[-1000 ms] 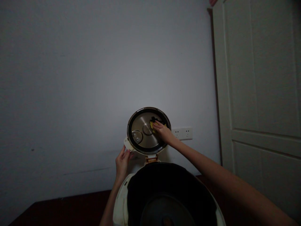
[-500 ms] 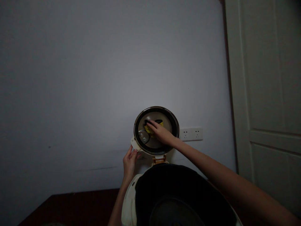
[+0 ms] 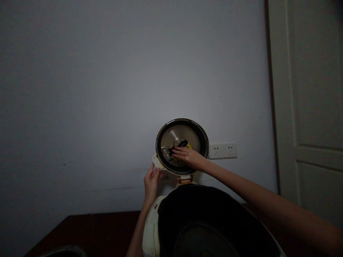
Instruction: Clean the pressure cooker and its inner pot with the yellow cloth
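Note:
The raised round lid [image 3: 167, 136] of a white cooker has a metal inner face and a dark sealing ring. My right hand [image 3: 189, 158] presses a yellow and black cloth [image 3: 184, 144] against the lower part of that face, beside the small round valves [image 3: 168, 157]. Most of the cloth is hidden under the fingers. My left hand [image 3: 152, 180] grips the white tab [image 3: 158, 162] at the lid's lower left edge, fingers closed on it. Below the hinge [image 3: 185, 179], the cooker body [image 3: 150, 228] stands uncovered, showing its dark inside.
The cooker stands on a dark red-brown table [image 3: 107, 228] against a pale wall [image 3: 107, 89]. A wall socket [image 3: 223, 150] sits right of the lid. A pale door [image 3: 316, 107] is at the right. Part of a dark rounded object [image 3: 64, 252] shows at the bottom left.
My right hand has moved the cloth down across the lid's inner face, uncovering its upper part. My left hand keeps its hold on the tab. The whole view has shifted slightly.

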Tool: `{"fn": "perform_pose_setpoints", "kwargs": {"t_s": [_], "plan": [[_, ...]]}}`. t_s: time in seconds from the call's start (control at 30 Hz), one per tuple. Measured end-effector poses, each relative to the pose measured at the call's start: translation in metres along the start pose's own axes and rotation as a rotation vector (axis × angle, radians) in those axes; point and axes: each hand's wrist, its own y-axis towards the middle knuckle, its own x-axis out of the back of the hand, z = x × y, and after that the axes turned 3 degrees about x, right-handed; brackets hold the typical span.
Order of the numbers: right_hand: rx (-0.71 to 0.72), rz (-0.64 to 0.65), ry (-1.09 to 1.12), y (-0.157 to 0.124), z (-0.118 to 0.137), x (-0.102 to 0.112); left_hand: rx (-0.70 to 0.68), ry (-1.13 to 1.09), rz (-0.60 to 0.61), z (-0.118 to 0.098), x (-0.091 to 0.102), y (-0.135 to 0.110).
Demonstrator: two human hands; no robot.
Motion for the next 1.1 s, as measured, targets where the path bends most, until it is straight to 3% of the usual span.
{"fn": "perform_pose_setpoints", "kwargs": {"t_s": [0.33,0.57,0.83,1.1], "plan": [[0.204,-0.003,0.018,0.035,0.021,0.016,-0.003,0.012,-0.010,-0.001,0.000,0.000],[0.276,0.094,-0.113,0.048,0.010,0.018,0.005,-0.008,0.003,0.000,-0.001,0.000],[0.205,0.139,-0.213,0.042,0.001,0.021,0.026,-0.016,-0.005,-0.002,-0.001,0.000],[0.067,0.114,-0.192,0.011,-0.018,0.030,0.000,-0.002,0.008,0.000,0.000,0.000]]}}
